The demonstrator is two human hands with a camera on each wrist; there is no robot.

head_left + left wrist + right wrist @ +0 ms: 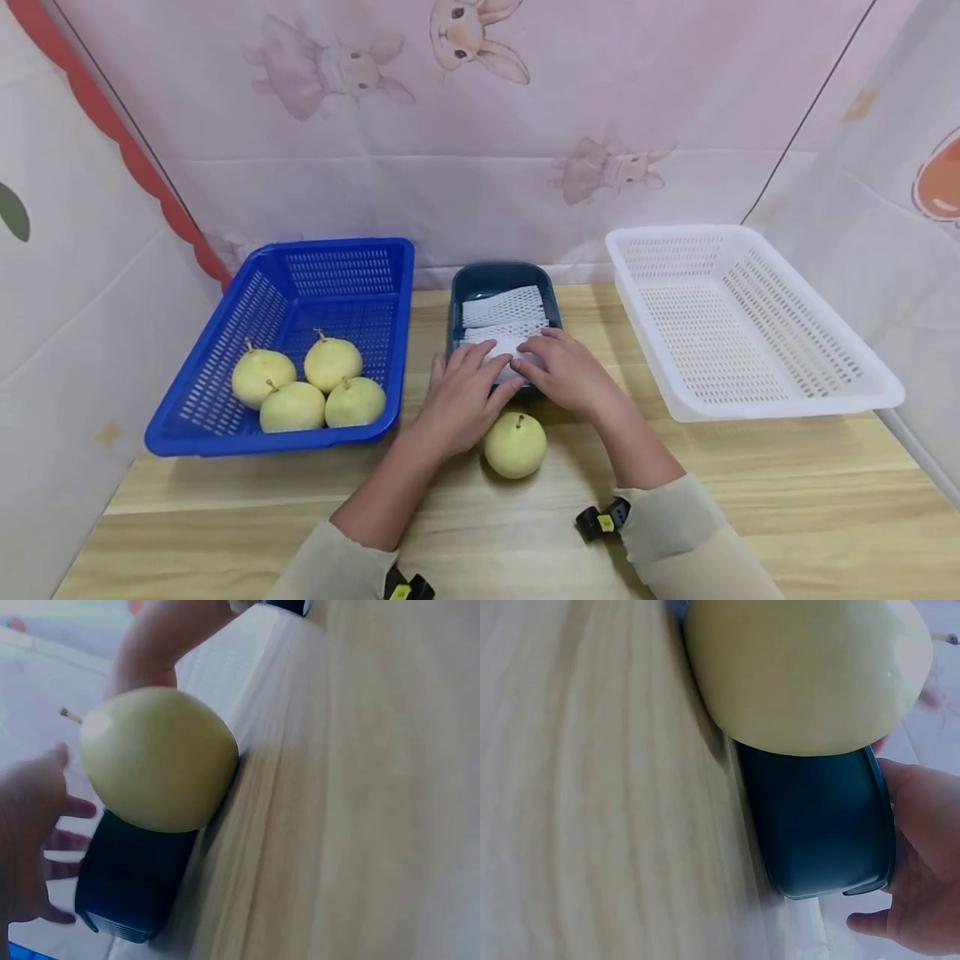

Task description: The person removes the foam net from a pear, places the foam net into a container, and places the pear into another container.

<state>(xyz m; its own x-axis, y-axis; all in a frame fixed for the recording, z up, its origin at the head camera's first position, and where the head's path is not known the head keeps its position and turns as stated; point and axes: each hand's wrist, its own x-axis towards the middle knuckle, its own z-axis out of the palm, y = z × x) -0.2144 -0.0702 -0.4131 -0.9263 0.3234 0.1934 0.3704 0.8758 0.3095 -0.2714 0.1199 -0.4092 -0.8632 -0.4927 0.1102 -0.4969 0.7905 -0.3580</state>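
Observation:
Both hands reach over a dark green tray (pixel 459 312) that holds white foam net sleeves (pixel 501 308). My left hand (pixel 463 398) comes in from the left, its fingers loosely bent over the nearest white sleeve (pixel 507 348). From the right, my right hand (pixel 566 371) lays its fingers on the same sleeve. In the left wrist view the left hand's fingers (pixel 71 840) are spread beside the tray's rim; some fingertips are hidden. A round yellow-green pear (pixel 514 446) stands stem up on the table, in front of the tray and between the forearms.
At the left, a blue basket (pixel 408 333) holds several pears (pixel 292 406). A white perforated basket (pixel 712 342) stands at the right. All rest on a wood-grain table (pixel 480 542), with a pink rabbit-print curtain (pixel 487 125) behind.

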